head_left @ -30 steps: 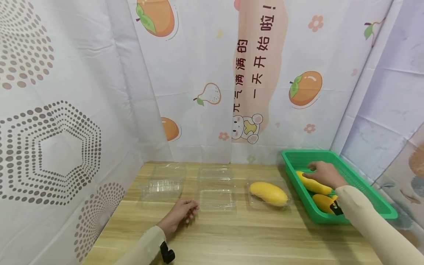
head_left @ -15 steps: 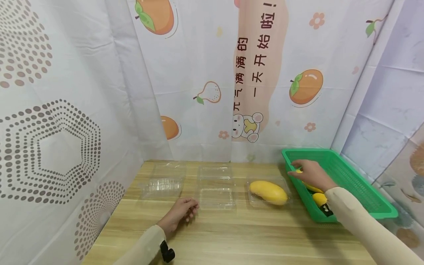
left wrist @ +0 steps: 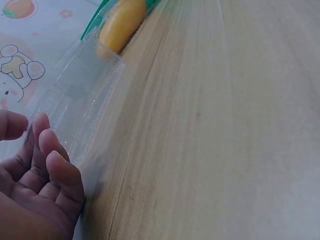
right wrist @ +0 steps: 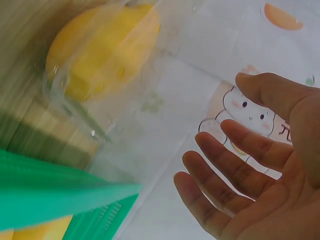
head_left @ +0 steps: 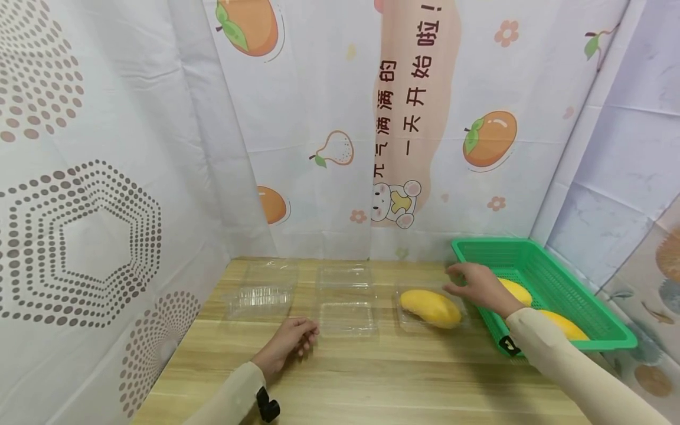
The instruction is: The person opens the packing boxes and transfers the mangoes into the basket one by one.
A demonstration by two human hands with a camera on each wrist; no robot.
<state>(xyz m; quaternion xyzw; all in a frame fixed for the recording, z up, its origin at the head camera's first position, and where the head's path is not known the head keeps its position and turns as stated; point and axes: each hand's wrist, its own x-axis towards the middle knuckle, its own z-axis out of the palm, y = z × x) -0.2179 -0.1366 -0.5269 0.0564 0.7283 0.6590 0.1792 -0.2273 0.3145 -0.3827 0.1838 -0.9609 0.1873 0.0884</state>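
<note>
My right hand [head_left: 480, 287] hangs over the left wall of the green basket [head_left: 605, 342], holding nothing; in the right wrist view its fingers are spread and relaxed. Just left of it a yellow mango [head_left: 431, 308] lies in a clear plastic box [head_left: 406, 323] whose lid stands open. My left hand [head_left: 287, 342] rests on the table with loosely curled fingers and nothing in them. Close to its fingertips is a second clear box [head_left: 347, 319], lid folded back. Two more mangoes, one mango [head_left: 514, 290] farther back and another mango [head_left: 564, 324] partly behind the sleeve, lie in the basket.
A third clear box [head_left: 261, 300] stands at the left with its lid open. Printed curtains [head_left: 329, 195] close off the back and both sides of the wooden table [head_left: 372, 378].
My right hand has moved left from above the mangoes in the basket to the basket's left wall, uncovering more of the basket. The left hand has stayed in place.
</note>
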